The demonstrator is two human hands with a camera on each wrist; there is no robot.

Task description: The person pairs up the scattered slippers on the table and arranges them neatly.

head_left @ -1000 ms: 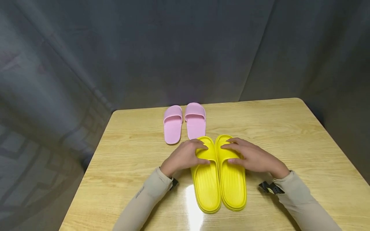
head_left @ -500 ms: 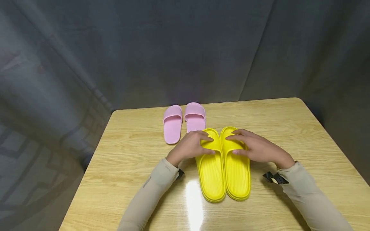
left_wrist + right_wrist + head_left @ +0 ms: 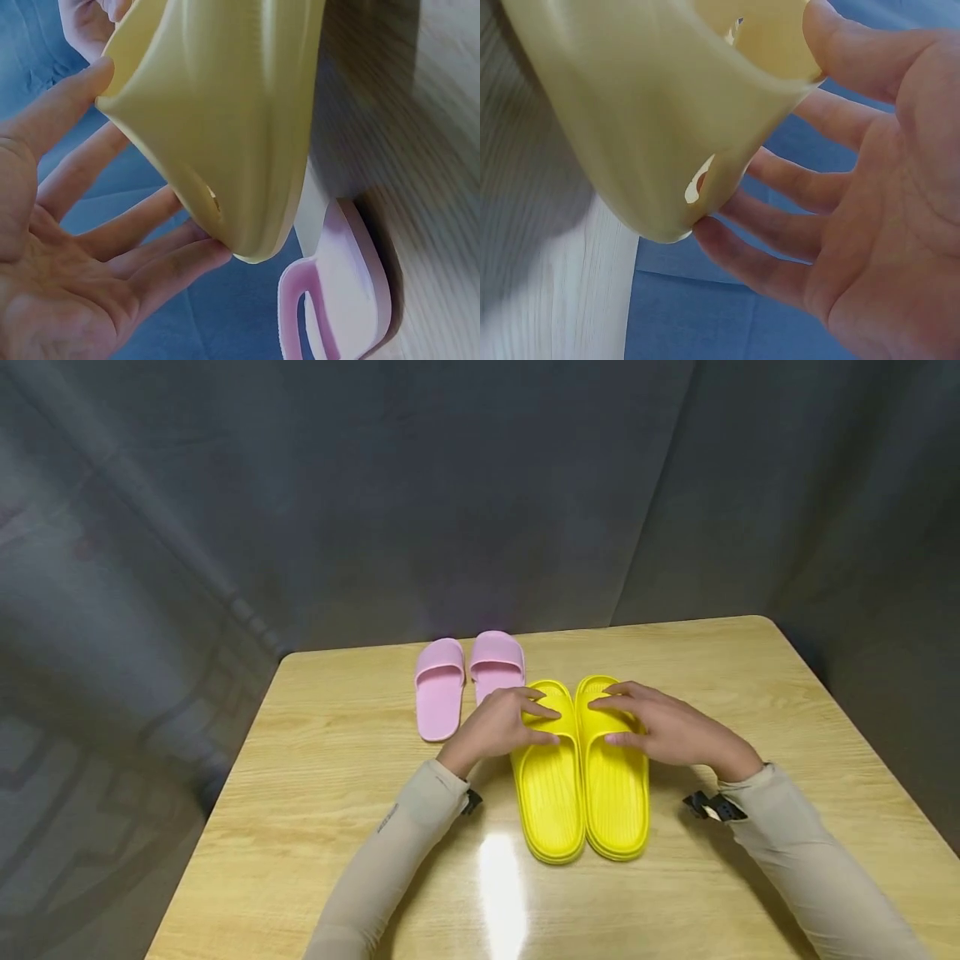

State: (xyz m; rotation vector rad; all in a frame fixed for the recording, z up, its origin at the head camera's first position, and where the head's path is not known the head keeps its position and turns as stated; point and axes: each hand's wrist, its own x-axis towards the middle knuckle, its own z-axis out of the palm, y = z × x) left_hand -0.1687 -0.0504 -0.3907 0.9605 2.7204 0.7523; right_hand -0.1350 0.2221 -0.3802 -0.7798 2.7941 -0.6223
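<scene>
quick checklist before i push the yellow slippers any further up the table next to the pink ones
1. Left hand on the left yellow slipper, thumb and fingers over its strap: ok.
2. Right hand on the right yellow slipper the same way: ok.
3. Yellow pair side by side, toes level: ok.
4. Gap to the pink slippers: not ok, the left hand hides the nearer one's heel, contact cannot be ruled out.
5. Bare table beyond the right slipper's toe: ok.

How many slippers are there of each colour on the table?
Yellow slippers: 2 (left one, right one)
Pink slippers: 2 (left one, right one)
Total: 4 slippers
</scene>
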